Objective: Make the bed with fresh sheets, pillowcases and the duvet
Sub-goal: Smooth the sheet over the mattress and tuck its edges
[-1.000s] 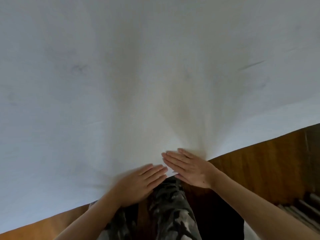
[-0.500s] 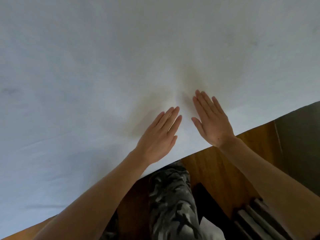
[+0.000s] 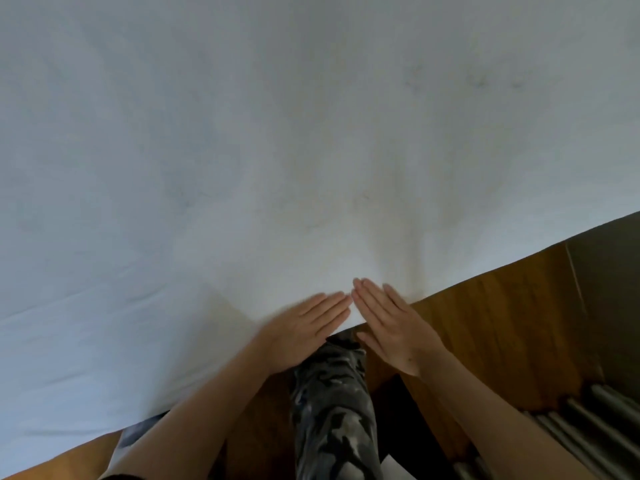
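A white sheet covers the bed and fills most of the view, nearly flat, with faint creases fanning out from the near edge. My left hand lies flat on the sheet at that edge, fingers straight and together. My right hand lies flat beside it, fingertips on the sheet and palm over the edge. The fingertips of both hands almost meet. No pillowcase or duvet is in view.
A wooden floor runs along the bed's near side. My leg in camouflage trousers stands against the bed edge. A ribbed grey radiator sits at the bottom right, with a dark wall above it.
Both flat hands slid out onto the sheet away from me, then drew back to the near edge, where they now rest close together.
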A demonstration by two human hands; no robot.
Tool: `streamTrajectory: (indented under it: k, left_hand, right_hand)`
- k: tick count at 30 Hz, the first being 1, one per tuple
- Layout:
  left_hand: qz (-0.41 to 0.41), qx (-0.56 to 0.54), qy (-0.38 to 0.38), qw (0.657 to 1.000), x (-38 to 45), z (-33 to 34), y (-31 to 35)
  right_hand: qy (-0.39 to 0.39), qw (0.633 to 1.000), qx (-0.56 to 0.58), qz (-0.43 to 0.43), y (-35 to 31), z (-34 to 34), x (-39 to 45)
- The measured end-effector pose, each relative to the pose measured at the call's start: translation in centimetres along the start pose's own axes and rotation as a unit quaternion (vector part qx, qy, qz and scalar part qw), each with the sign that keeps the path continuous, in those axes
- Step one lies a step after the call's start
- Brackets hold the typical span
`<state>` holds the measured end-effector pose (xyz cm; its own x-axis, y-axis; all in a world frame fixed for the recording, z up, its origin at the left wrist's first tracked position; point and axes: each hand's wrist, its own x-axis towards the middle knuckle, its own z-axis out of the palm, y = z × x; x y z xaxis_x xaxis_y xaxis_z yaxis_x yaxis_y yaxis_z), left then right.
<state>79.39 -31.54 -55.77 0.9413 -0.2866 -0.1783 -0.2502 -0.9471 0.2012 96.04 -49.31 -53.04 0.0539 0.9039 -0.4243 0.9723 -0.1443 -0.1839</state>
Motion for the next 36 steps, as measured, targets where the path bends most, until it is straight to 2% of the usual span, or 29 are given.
streamTrajectory:
  k: [6,10,14,15,18,22,25,28,30,33,36]
  left_hand:
    - [0.050,-0.044,-0.081,0.994,-4.4,-4.1,2.3]
    - [-0.019,-0.076,-0.091,0.993,-10.6,-9.6,2.1]
    - [-0.069,-0.072,-0.095,0.990,-19.8,-16.2,-1.3]
    - [-0.079,-0.079,-0.077,0.991,-22.4,-17.8,-2.2]
    - [-0.103,-0.084,-0.028,0.991,-30.5,-21.6,-4.3]
    - [-0.147,-0.085,-0.006,0.986,-40.4,-25.2,-5.4]
    - [-0.181,-0.122,-0.011,0.976,-46.0,-26.9,-3.8]
    - [-0.197,-0.193,-0.009,0.961,-49.7,-27.9,-0.4]
    - [-0.231,-0.278,-0.001,0.932,-51.0,-28.6,2.0]
    - [-0.308,-0.384,0.021,0.870,-52.3,-29.7,5.5]
    - [-0.317,-0.433,0.011,0.844,-52.3,-31.2,9.0]
  right_hand:
    - [-0.025,0.999,-0.007,0.033,-3.1,-4.4,-2.3]
    - [-0.018,0.984,0.056,0.166,-8.5,-9.7,-3.7]
    - [0.041,0.947,0.122,0.294,-16.0,-16.2,-3.2]
    - [0.055,0.940,0.131,0.310,-18.4,-17.9,-2.8]
    - [0.102,0.932,0.159,0.310,-25.8,-22.5,-1.4]
    - [0.151,0.906,0.243,0.311,-35.3,-27.4,0.0]
    - [0.158,0.880,0.317,0.317,-41.5,-29.6,-0.5]
    - [0.171,0.838,0.382,0.351,-46.7,-30.4,-2.3]
    - [0.198,0.791,0.427,0.390,-49.6,-30.4,-4.0]
    - [0.257,0.725,0.470,0.433,-53.7,-29.8,-7.3]
    - [0.297,0.663,0.505,0.466,-57.8,-28.3,-11.1]
